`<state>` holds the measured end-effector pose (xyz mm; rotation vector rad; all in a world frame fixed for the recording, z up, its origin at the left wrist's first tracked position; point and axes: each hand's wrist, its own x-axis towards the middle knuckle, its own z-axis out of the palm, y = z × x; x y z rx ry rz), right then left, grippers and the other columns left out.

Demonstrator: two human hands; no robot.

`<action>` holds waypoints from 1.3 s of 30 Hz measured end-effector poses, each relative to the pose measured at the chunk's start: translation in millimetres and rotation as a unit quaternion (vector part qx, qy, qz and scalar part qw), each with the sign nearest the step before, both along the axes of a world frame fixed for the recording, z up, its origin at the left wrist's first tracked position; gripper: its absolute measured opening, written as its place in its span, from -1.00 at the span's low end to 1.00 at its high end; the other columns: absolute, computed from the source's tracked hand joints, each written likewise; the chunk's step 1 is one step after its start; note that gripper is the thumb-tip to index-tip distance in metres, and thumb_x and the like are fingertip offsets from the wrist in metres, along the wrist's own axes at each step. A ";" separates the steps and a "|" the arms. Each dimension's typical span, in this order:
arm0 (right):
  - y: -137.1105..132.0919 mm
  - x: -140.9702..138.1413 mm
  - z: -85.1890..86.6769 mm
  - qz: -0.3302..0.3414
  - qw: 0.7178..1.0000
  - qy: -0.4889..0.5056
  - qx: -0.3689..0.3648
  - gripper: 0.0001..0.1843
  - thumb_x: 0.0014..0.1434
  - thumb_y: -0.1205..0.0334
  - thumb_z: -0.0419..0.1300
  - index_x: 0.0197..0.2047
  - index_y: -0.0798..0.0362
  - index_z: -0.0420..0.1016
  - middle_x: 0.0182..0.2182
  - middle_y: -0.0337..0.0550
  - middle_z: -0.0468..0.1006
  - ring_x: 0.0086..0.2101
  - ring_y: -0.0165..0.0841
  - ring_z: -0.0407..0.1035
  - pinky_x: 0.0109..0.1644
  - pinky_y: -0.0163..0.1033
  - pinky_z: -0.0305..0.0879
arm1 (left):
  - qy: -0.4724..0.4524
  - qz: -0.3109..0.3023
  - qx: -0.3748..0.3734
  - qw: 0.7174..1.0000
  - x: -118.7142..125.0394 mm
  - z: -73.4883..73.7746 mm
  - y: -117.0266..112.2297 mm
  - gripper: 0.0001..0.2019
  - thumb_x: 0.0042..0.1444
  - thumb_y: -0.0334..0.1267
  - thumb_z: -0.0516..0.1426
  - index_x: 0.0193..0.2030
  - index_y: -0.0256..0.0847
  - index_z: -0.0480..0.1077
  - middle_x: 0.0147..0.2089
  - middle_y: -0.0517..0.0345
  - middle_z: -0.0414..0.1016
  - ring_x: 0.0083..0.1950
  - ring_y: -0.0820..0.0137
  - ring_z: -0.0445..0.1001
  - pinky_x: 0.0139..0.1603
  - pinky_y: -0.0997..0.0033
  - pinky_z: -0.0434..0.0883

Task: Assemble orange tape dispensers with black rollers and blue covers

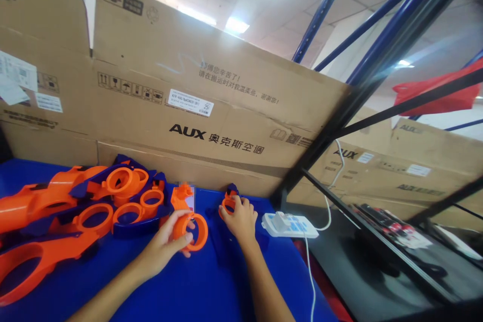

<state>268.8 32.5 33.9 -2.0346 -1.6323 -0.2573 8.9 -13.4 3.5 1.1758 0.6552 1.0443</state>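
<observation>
My left hand (pixel 168 241) is closed around an orange plastic ring part (pixel 194 231) just above the blue table (pixel 196 287). My right hand (pixel 239 217) rests further back on the table, fingers curled over a smaller orange and blue part (pixel 227 201). The two hands are a short way apart near the table's middle. An orange piece (pixel 182 195) stands just behind the left hand.
A heap of orange and blue plastic ring parts (pixel 94 201) fills the table's left. Large cardboard boxes (pixel 196 110) wall off the back. A white power strip (pixel 289 225) with a cable lies at the right edge, beside a dark metal rack frame (pixel 339 126).
</observation>
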 end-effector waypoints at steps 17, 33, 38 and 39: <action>-15.2 61.6 4.5 0.008 0.918 0.186 0.351 -0.66 0.29 -0.04 0.14 -0.40 0.00 0.38 0.04 0.17 0.53 0.11 0.01 0.40 0.16 0.06 0.27 | 0.200 0.183 0.237 0.933 128.8 30.5 37.4 -0.22 0.00 -0.05 0.40 0.36 -0.01 0.26 0.29 -0.09 0.30 0.33 -0.04 0.32 0.35 -0.06 0.23; -22.9 62.3 11.9 0.050 0.876 0.202 0.435 -0.71 0.26 -0.02 0.20 -0.32 0.04 0.42 0.14 0.19 0.49 0.12 0.03 0.40 0.18 0.19 0.26 | 0.535 0.177 0.225 0.795 209.3 22.8 79.9 -0.31 0.15 0.27 0.14 0.35 0.00 0.33 0.16 -0.20 0.29 0.17 -0.12 0.26 0.16 -0.07 0.14; -24.4 56.2 10.8 0.083 0.884 0.203 0.414 -0.72 0.27 0.00 0.19 -0.32 0.04 0.43 0.12 0.17 0.51 0.10 0.01 0.41 0.17 0.18 0.26 | 0.535 0.145 0.196 0.809 209.8 21.1 79.7 -0.32 0.03 0.22 0.23 0.22 -0.11 0.41 0.21 -0.21 0.28 0.21 -0.13 0.22 0.20 -0.06 0.12; -24.9 55.0 10.7 0.088 0.885 0.202 0.411 -0.72 0.27 0.00 0.19 -0.32 0.03 0.43 0.12 0.16 0.51 0.10 0.01 0.40 0.17 0.18 0.26 | 0.529 0.139 0.191 0.815 208.0 21.7 79.0 -0.32 0.00 0.22 0.24 0.18 -0.14 0.43 0.21 -0.21 0.28 0.22 -0.14 0.21 0.21 -0.07 0.12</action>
